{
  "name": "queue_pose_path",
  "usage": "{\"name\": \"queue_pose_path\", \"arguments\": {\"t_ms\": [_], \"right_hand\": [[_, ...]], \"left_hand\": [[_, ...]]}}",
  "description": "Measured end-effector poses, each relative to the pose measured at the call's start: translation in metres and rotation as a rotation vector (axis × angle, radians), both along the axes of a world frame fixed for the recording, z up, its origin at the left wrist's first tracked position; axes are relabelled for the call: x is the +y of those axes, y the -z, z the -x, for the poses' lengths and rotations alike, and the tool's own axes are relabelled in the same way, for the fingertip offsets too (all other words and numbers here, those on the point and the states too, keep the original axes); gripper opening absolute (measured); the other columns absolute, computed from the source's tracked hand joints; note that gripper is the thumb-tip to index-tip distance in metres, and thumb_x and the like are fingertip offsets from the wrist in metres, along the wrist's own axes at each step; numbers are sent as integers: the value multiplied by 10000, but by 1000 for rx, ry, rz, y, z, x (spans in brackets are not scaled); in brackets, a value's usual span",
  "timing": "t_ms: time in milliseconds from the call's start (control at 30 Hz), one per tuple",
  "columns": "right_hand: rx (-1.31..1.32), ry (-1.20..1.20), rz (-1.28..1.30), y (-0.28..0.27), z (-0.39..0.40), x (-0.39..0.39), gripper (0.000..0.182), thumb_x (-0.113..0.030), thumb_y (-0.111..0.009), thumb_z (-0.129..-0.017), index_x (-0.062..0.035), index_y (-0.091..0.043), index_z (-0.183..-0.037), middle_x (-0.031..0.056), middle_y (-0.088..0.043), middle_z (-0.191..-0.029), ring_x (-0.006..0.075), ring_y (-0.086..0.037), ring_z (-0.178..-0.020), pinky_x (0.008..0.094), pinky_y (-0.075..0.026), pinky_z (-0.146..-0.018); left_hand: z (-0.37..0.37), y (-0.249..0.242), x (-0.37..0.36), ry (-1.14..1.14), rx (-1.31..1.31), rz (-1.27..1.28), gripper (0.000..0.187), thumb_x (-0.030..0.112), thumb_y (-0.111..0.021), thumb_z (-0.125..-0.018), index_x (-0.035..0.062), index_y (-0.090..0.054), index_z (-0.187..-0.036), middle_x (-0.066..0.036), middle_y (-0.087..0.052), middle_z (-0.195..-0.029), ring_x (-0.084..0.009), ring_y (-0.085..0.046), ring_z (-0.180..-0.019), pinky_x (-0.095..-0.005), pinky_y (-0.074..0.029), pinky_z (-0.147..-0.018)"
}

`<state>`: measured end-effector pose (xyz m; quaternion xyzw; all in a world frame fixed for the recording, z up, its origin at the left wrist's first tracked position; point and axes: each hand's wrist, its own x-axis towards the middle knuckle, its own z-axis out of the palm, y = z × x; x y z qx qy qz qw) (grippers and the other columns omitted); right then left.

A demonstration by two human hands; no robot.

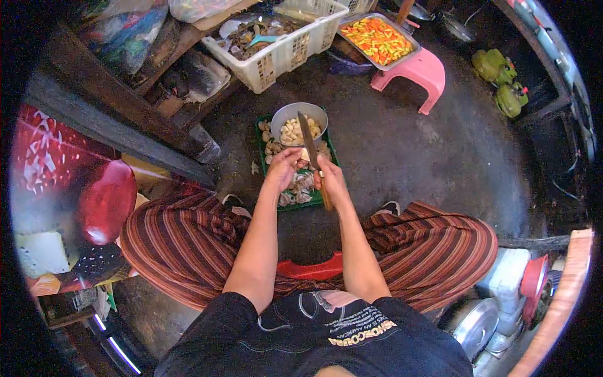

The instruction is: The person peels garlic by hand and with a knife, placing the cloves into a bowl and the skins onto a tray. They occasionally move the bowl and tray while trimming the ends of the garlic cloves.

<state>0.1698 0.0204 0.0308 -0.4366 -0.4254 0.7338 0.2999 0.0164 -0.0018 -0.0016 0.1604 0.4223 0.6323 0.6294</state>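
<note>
My right hand (pixel 330 180) is wrapped round the wooden handle of a knife (pixel 306 135), its broad blade pointing up and away from me. Just left of the blade, my left hand (pixel 284 167) pinches a pale garlic clove (pixel 305 154) close to the edge. Beyond both hands, a grey bowl (pixel 284 117) holds several peeled cloves (pixel 300 131). It sits in a green tray (pixel 262 135), with unpeeled garlic (pixel 273 149) beside it. Papery garlic skins (pixel 296 188) lie in the near part of the tray, partly hidden by my hands.
A pink stool (pixel 419 74) bears a tray of red and yellow chillies (pixel 378 39). Next to it is a white plastic basket (pixel 267 69). Wooden shelving (pixel 119 94) stands at the left, green gas cylinders (pixel 502 81) at the right. A lidded pot (pixel 475 323) is by my right knee.
</note>
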Motion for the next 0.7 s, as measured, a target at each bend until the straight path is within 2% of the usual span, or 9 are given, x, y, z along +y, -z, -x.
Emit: {"name": "queue_pose_path", "arguments": {"t_ms": [133, 200, 300, 433, 533, 600, 700], "right_hand": [[34, 53, 62, -1, 0, 0, 334, -395, -500, -884, -72, -546, -811, -22, -451, -539, 65, -420, -453, 212, -327, -414], [-37, 58, -32, 2, 0, 0, 355, -403, -491, -887, -71, -549, -774, -24, -450, -534, 65, -414, -447, 214, -320, -411], [-59, 31, -139, 11, 1, 1, 373, -413, -478, -891, -74, -550, -751, -28, -443, -524, 65, -412, -441, 216, -317, -411], [-30, 65, -86, 6, -2, 0, 400, -454, -470, -883, -75, -559, -790, -24, -423, -515, 75, -417, -458, 226, -342, -446], [44, 123, 7, 6, -2, 0, 396, -456, -474, -880, -80, -542, -774, -20, -426, -521, 78, -416, -458, 228, -337, -442], [106, 159, 42, -5, -3, -1, 390, -453, -481, -878, -82, -534, -772, -16, -432, -528, 80, -415, -459, 227, -335, -440], [92, 180, 35, 1, -4, 2, 385, -450, -482, -878, -80, -535, -786, -19, -438, -533, 77, -417, -460, 219, -332, -438]], "left_hand": [[-1, -5, -3, -20, -34, 6, 190, 67, -554, -837, -20, -572, -1005, -45, -584, -842, -117, -525, -699, -227, -426, -601], [-4, -8, -3, -25, -45, -4, 180, 77, -567, -832, -12, -580, -988, -45, -586, -838, -111, -530, -690, -213, -426, -589], [-8, -10, 2, -30, 73, 45, 204, 84, -593, -810, -24, -570, -983, -57, -586, -818, -112, -523, -656, -223, -432, -603], [-9, -10, 5, 2, 161, 61, 215, 65, -596, -794, -20, -578, -990, -54, -584, -815, -108, -515, -631, -222, -425, -584], [-17, -6, 5, -72, 25, 12, 211, 14, -568, -781, -15, -587, -989, -65, -583, -833, -107, -520, -664, -218, -426, -599], [-20, 2, 6, -77, -49, -66, 234, 13, -556, -758, 15, -592, -990, -61, -588, -890, -133, -548, -797, -230, -445, -673], [-23, 11, 7, -107, -175, -81, 249, 10, -536, -737, 16, -581, -981, -78, -580, -930, -163, -550, -832, -245, -454, -715]]}}
